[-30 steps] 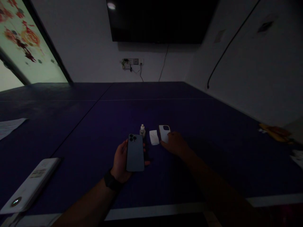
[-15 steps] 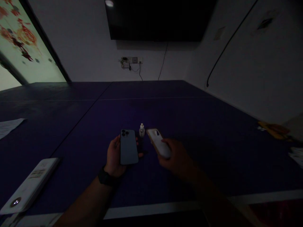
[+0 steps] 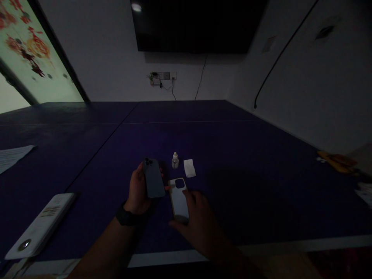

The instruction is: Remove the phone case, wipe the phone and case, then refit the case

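My left hand (image 3: 138, 193) is closed around a blue-grey phone (image 3: 155, 180), whose back with the camera lenses faces up. Close beside it, my right hand (image 3: 200, 217) grips a pale phone case (image 3: 178, 197) by its right side and lower end. The case has a camera cut-out at its top and a yellowish rim. Just beyond the case stands a small clear bottle (image 3: 174, 161) with a white cap. A folded white tissue or cloth (image 3: 189, 168) lies to the right of the bottle.
A white power bank-like device (image 3: 43, 224) with a cable lies at the left on the dark blue table (image 3: 232, 151). Printed paper (image 3: 14, 158) is at the far left. A yellow item (image 3: 337, 161) sits at the right edge. A large screen (image 3: 197, 25) hangs on the wall.
My right hand has brought the case left and nearer to me, beside the phone, uncovering the white piece on the table. My left hand has shifted slightly left, tilting the phone.
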Action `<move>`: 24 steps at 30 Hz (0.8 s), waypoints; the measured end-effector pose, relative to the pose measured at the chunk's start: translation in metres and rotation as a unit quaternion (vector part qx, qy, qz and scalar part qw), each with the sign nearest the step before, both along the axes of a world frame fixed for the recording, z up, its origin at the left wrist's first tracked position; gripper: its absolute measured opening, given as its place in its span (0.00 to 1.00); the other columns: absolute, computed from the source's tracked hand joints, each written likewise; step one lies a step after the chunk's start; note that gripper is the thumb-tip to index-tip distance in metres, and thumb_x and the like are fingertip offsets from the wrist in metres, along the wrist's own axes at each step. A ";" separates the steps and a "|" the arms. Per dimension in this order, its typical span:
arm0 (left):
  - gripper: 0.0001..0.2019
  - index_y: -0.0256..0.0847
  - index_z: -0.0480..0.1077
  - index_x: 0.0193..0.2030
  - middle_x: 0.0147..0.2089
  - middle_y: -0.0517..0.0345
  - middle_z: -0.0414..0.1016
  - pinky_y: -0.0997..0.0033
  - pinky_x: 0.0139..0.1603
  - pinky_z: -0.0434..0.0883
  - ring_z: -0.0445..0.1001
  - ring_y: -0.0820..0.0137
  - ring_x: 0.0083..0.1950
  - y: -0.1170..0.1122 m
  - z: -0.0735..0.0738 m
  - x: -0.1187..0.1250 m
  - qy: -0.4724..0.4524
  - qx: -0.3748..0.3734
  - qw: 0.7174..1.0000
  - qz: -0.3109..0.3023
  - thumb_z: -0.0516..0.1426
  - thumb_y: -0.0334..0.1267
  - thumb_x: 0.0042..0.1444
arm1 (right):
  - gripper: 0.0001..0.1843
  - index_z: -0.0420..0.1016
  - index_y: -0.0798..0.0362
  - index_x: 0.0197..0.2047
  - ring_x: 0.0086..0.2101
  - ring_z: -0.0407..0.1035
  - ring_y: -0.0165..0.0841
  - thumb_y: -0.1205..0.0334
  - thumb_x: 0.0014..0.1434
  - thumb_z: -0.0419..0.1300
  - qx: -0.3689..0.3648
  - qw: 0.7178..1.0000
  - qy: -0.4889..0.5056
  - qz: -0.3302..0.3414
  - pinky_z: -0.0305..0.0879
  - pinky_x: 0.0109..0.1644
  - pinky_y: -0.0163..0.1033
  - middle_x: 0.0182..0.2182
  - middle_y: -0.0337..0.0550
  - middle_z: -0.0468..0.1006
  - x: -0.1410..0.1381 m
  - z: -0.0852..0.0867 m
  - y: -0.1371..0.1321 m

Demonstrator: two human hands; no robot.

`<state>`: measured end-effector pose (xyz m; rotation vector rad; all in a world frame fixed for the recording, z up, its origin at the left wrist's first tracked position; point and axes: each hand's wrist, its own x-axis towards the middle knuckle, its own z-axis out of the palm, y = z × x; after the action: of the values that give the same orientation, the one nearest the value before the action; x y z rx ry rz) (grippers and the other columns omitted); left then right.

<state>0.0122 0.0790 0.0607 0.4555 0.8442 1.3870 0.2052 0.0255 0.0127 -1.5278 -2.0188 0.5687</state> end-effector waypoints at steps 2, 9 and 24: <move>0.21 0.41 0.65 0.59 0.40 0.52 0.77 0.61 0.33 0.78 0.78 0.63 0.35 -0.002 -0.004 0.007 0.022 0.000 1.000 -0.010 0.53 0.48 0.63 | 0.34 0.67 0.49 0.61 0.50 0.68 0.49 0.49 0.53 0.68 -0.026 0.996 0.084 0.001 0.66 0.55 0.55 0.52 0.54 0.73 0.004 0.012 0.004; 0.27 0.48 0.58 0.65 0.48 0.54 0.75 0.66 0.49 0.71 0.76 0.64 0.47 -0.024 -0.018 0.048 0.043 0.035 0.996 -0.068 0.58 0.50 0.62 | 0.30 0.67 0.47 0.61 0.41 0.76 0.39 0.50 0.57 0.64 -0.217 0.923 0.313 0.057 0.72 0.40 0.42 0.51 0.49 0.77 -0.001 0.041 0.018; 0.16 0.45 0.71 0.34 0.36 0.47 0.74 0.50 0.52 0.65 0.75 0.45 0.48 -0.007 -0.029 0.010 0.606 0.037 0.792 -0.067 0.64 0.55 0.50 | 0.21 0.79 0.52 0.43 0.40 0.77 0.43 0.52 0.46 0.64 -0.242 0.823 0.485 -0.172 0.72 0.42 0.44 0.38 0.46 0.84 0.032 -0.002 0.039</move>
<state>0.0218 0.0715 0.0319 1.5185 1.7294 0.8710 0.2373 0.0643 0.0111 -1.3594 -0.8204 1.4209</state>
